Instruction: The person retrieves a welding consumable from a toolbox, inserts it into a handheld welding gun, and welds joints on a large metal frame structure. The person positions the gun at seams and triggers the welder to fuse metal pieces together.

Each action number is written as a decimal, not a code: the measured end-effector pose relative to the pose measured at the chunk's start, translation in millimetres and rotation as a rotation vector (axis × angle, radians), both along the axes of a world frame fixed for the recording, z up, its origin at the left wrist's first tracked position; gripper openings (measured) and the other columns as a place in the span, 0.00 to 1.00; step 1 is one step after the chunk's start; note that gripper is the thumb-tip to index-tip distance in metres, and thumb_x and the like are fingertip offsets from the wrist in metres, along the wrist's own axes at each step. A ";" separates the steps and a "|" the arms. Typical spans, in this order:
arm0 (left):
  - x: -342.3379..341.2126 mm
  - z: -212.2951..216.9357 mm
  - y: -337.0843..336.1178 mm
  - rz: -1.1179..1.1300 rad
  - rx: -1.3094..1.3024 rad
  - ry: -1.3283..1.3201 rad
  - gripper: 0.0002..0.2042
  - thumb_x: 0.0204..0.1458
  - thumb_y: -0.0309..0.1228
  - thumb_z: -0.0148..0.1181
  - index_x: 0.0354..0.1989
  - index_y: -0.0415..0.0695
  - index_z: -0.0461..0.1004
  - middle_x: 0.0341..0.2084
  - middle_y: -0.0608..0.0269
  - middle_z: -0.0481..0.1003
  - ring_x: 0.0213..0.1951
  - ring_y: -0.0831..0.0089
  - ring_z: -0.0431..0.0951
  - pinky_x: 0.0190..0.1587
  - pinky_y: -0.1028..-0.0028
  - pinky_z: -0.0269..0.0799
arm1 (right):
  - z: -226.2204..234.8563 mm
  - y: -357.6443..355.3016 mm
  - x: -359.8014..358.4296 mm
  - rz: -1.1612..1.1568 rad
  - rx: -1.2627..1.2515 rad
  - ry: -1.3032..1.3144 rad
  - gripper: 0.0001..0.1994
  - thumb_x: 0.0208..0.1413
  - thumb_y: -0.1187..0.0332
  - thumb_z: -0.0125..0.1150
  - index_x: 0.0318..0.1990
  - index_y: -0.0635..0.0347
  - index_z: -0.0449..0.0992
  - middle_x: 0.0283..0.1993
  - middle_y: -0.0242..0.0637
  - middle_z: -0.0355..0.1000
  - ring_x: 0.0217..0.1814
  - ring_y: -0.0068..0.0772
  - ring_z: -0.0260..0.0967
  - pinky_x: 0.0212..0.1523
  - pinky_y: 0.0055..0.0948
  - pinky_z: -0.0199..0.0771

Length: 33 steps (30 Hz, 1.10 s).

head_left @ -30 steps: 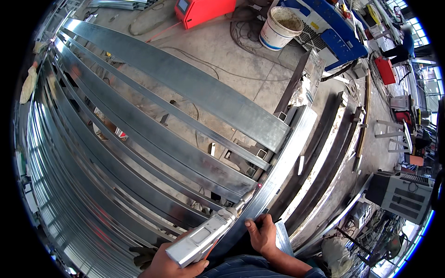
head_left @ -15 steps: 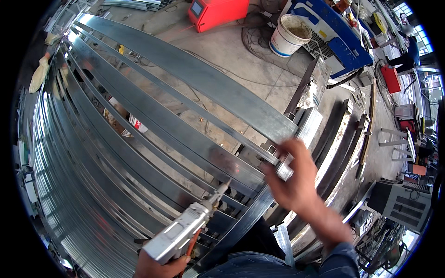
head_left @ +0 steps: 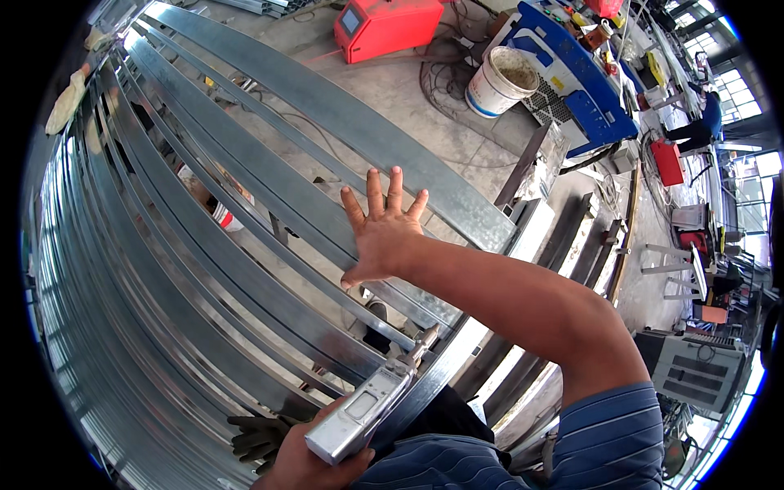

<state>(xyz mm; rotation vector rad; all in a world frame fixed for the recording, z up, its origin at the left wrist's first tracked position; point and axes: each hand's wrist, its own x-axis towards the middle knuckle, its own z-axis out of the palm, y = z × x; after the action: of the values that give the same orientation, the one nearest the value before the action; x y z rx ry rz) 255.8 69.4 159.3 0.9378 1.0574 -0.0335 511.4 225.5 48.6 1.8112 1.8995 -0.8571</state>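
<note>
Now, entry by entry:
Right hand [head_left: 384, 233]: fingers spread and released, palm flat on a long galvanised steel strip [head_left: 343, 114] of the rack; half a second ago it pinched at the strip ends lower down, so it has moved up the rack.
Left hand [head_left: 314, 461]: clenched around a grey metal handheld welding gun [head_left: 367, 404], nozzle pointing at the strip ends near the rack's lower right corner, unchanged.
Reading: likely bracing the strip before a weld.
Beyond rack: red box-shaped machine [head_left: 388, 28], white plastic bucket [head_left: 500, 82].
</note>
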 end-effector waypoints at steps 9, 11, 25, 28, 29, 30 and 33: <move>5.3 2.5 11.3 -0.094 0.112 0.001 0.27 0.52 0.25 0.65 0.64 0.38 0.72 0.57 0.50 0.78 0.61 0.62 0.77 0.64 0.67 0.69 | -1.3 2.2 -3.9 -0.002 0.028 0.006 0.65 0.41 0.39 0.75 0.81 0.47 0.37 0.81 0.65 0.32 0.80 0.84 0.12 0.68 0.89 0.35; 6.7 6.8 12.8 -0.049 0.099 -0.013 0.28 0.52 0.26 0.65 0.64 0.37 0.71 0.57 0.48 0.78 0.59 0.59 0.79 0.62 0.65 0.71 | 0.6 6.8 -0.7 -0.001 0.006 -0.003 0.65 0.41 0.39 0.75 0.81 0.47 0.37 0.81 0.65 0.31 0.80 0.84 0.11 0.68 0.88 0.34; 39.2 -61.0 51.9 -0.499 0.342 -0.108 0.41 0.54 0.43 0.66 0.74 0.41 0.55 0.42 0.44 0.81 0.40 0.47 0.85 0.43 0.58 0.81 | -8.4 16.3 7.8 0.059 -0.140 0.016 0.66 0.44 0.31 0.68 0.82 0.41 0.30 0.83 0.61 0.22 0.78 0.86 0.03 0.64 0.92 0.25; 43.1 -65.7 52.0 -0.490 0.332 -0.126 0.41 0.54 0.43 0.66 0.73 0.40 0.56 0.40 0.44 0.81 0.39 0.47 0.85 0.42 0.58 0.81 | -10.2 15.8 9.9 0.057 -0.134 0.032 0.65 0.44 0.31 0.68 0.81 0.40 0.29 0.83 0.60 0.22 0.78 0.86 0.04 0.64 0.93 0.26; 44.3 -65.9 52.6 -0.489 0.321 -0.126 0.41 0.54 0.43 0.66 0.73 0.40 0.56 0.40 0.44 0.81 0.39 0.47 0.85 0.42 0.58 0.81 | -10.5 16.1 10.3 0.056 -0.129 0.036 0.65 0.44 0.31 0.68 0.81 0.40 0.29 0.83 0.59 0.22 0.78 0.86 0.04 0.64 0.93 0.26; 45.5 -66.2 53.2 -0.488 0.321 -0.130 0.41 0.54 0.43 0.66 0.73 0.40 0.56 0.40 0.45 0.81 0.39 0.48 0.85 0.42 0.58 0.81 | -10.7 16.3 10.4 0.058 -0.126 0.034 0.65 0.44 0.31 0.68 0.81 0.40 0.29 0.83 0.59 0.22 0.78 0.86 0.04 0.64 0.93 0.26; 48.0 -65.9 53.6 -0.485 0.314 -0.133 0.40 0.54 0.42 0.66 0.73 0.38 0.56 0.39 0.45 0.81 0.37 0.48 0.86 0.40 0.59 0.81 | -11.0 16.2 10.2 0.063 -0.116 0.030 0.65 0.44 0.31 0.68 0.81 0.40 0.29 0.84 0.59 0.22 0.79 0.85 0.05 0.64 0.93 0.27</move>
<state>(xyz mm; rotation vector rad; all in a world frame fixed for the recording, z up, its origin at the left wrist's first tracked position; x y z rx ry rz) 303.8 122.9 93.3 1.4473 0.7029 -0.2083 521.6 241.7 37.7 1.6715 1.8735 -0.9569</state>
